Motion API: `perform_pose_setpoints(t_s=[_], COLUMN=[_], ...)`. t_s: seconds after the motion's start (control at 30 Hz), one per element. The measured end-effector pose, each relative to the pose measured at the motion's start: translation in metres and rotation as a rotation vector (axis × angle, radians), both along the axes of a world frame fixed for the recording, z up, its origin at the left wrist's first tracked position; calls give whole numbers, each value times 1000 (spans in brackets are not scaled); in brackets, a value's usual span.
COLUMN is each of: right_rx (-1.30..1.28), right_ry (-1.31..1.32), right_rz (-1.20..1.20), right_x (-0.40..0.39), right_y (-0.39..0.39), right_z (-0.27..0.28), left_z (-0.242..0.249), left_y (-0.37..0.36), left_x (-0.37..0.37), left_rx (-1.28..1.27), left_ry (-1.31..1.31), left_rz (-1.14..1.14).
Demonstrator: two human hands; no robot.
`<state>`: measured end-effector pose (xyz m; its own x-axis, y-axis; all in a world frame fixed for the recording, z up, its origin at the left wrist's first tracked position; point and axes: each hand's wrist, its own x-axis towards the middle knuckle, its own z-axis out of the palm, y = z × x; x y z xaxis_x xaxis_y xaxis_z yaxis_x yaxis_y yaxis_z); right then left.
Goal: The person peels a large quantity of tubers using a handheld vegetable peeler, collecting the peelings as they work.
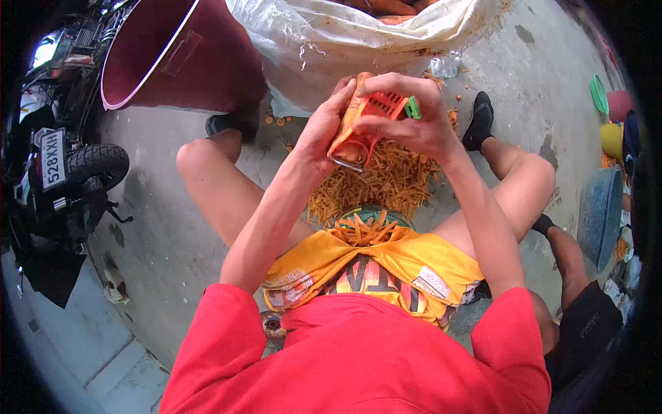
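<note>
Above the peelings, my left hand [323, 131] is wrapped round an orange carrot [356, 103], held roughly upright. My right hand [416, 123] grips a red slotted peeler or grater [383, 105] with a green part [412, 107] at its right end. The red tool lies against the carrot's right side, and a metal edge shows at its lower end. Beneath both hands a heap of orange peelings [386, 183] covers the floor. More strips [365, 228] lie on a green container between the legs.
A large maroon tub [227, 76] stands at upper left beside a white sack [303, 69] with carrots in it. A motorcycle [62, 172] is at far left. On the right are a blue-grey basin [598, 217] and another person's leg [569, 259].
</note>
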<state>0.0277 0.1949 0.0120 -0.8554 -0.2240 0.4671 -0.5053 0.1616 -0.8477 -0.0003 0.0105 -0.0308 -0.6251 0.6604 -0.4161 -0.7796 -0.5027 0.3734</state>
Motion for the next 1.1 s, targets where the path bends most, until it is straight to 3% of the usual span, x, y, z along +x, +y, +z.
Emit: perform_pose_setpoints(t_s=[0.3, 0.37, 0.5, 0.57, 0.63, 0.67, 0.73, 0.77, 0.83, 0.9, 0.97, 1.0, 1.03, 1.1], right_rx=[-53, -34, -92, 9, -21, -50, -85, -83, 54, 78, 42, 126, 130, -178], right_ry=[-157, -60, -130, 125, -4, 14, 40, 44, 280, 231, 133, 68, 72, 45], right_rz=[20, 69, -50, -125, -255, -306, -388, -384, -109, -44, -348, -536, -535, -393], right_x=[-15, -13, -15, -29, -33, -42, -45, -39, -20, -22, -38, -43, -42, -37], right_y=[5, 2, 3, 12, 31, 41, 38, 30, 3, 10, 33, 46, 46, 37], right_z=[-6, -6, 0, -12, -13, -15, -14, -13, 5, -6, -23, -14, -14, -13], left_z=[-3, -15, -1, 7, -8, -24, -7, 5, 21, 17, -10, -11, -12, -9], left_y=[10, 7, 7, 6, -5, -6, -3, -1, 7, 6, -5, -10, -10, -11], left_x=[-24, -28, -19, -16, -14, -18, -17, -15, -12, -14, -19, -18, -16, -12], left_rx=[-41, 52, -5, -92, -8, 238, 171, 103, 54, -4, 84, 260, 264, 55], left_ry=[78, 92, 102, 98, 122, 35, 53, 66, -16, -108, 44, -3, 0, 86], left_rz=[67, 23, 48, 50, -92, -142, -121, -93, -21, 44, -58, -140, -140, -121])
